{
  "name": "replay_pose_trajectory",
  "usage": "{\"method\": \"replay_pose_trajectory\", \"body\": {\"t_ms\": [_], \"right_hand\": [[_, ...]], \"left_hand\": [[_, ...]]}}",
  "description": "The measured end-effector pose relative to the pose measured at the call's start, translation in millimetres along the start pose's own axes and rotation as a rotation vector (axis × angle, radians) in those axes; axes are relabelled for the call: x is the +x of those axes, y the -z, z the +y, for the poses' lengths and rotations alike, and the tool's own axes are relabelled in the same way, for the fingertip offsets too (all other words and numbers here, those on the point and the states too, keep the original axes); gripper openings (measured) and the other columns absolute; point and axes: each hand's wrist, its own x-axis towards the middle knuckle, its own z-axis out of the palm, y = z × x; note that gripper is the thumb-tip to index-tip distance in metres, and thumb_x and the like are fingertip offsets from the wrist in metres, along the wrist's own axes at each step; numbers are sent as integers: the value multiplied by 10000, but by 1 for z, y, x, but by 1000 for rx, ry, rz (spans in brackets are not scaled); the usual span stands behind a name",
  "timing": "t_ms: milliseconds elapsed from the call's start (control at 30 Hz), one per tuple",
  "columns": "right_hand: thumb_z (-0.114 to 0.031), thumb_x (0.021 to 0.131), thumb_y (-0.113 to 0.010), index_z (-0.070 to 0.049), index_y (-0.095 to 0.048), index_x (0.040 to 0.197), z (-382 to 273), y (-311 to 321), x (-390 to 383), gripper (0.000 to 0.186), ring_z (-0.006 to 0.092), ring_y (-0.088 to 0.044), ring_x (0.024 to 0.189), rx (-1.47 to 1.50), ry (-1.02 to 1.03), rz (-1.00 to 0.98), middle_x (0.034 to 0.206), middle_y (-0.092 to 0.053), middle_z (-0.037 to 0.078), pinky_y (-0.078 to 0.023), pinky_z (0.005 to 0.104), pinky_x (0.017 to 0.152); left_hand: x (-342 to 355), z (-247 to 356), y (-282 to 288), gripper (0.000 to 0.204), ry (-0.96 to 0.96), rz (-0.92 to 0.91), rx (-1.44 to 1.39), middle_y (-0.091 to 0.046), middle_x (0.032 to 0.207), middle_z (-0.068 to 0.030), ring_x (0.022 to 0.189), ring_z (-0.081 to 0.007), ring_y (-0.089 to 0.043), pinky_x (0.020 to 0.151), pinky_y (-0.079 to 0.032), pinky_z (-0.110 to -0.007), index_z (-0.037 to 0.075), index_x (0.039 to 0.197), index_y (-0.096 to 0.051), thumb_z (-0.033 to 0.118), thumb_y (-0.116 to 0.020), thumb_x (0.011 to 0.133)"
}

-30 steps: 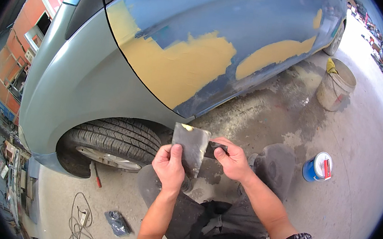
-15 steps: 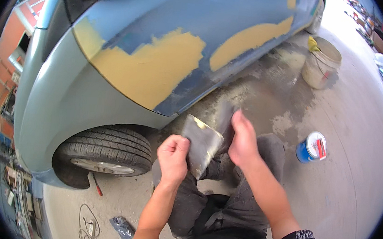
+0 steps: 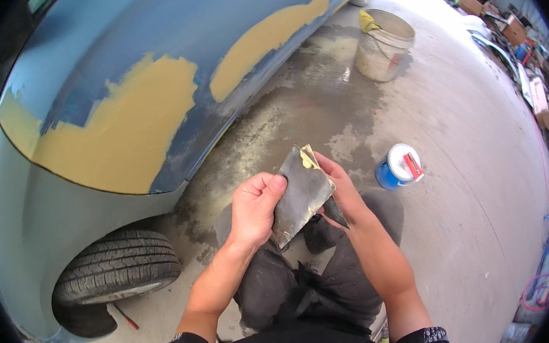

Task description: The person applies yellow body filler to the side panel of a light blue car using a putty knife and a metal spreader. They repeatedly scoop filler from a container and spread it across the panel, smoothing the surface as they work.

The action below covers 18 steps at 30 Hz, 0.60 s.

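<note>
My left hand [image 3: 255, 203] grips the left edge of a grey, flat putty board [image 3: 300, 197], thumb on its face. Yellow filler clings to the board's top corner and lines its right edge. On the far side of the board is my right hand [image 3: 344, 190], its fingers partly hidden. It is closed on a dark, flat putty spreader [image 3: 335, 212], of which only a corner shows below the palm. To the left stands a car door [image 3: 171, 13] in bluish grey, carrying a broad patch of yellow filler [image 3: 117, 126] and a longer one [image 3: 267, 38] farther along.
A blue can [image 3: 389, 177] with a white lid and a red-and-white item on top stands right of my knees. Farther off is a dirty bucket [image 3: 378, 56] with a yellow cloth over its rim. The car's front tire [image 3: 120, 266] is at lower left, a red-handled tool [image 3: 126, 317] beside it.
My view has swung right, so the car sits farther left. My right hand and its spreader, apart from the board before, have come in against or behind it.
</note>
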Motion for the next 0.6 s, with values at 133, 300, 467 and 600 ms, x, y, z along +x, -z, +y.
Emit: {"method": "replay_pose_trajectory", "body": {"t_ms": [133, 300, 467, 600], "right_hand": [[-312, 970, -548, -57, -551, 1047, -10, 26, -28, 266, 27, -436, 537, -212, -48, -54, 712, -510, -21, -323, 185, 410], [-219, 994, -420, -51, -547, 1105, -29, 66, -62, 239, 63, -438, 471, 367, 63, 153, 701, -522, 3, -305, 195, 357], [-206, 980, -480, -81, -534, 968, -35, 91, -94, 137, 71, -451, 479, 582, 268, 284, 731, -525, 17, -315, 202, 351], [-276, 999, -470, -92, -520, 941, -36, 113, -98, 199, 72, -443, 475, 312, 140, 305, 720, -509, 24, -317, 197, 356]], "left_hand": [[23, 2, -18, 246, 10, -51, -111, -631, 781, 6, 657, -63, -538, 620, -453, -228, 30, 858, -629, 266, -632, 927], [47, -14, -58, 186, -61, -392, 119, -590, 735, 53, 648, -36, -497, 592, -411, -206, 25, 824, -624, 189, -681, 892], [59, -53, -116, 126, -48, -605, 430, -574, 722, 70, 663, -15, -468, 595, -387, -188, 14, 813, -637, 113, -691, 870], [71, -66, -134, 150, 47, -457, 180, -592, 761, 50, 673, -26, -486, 613, -400, -186, 11, 826, -640, 133, -645, 913]]}}
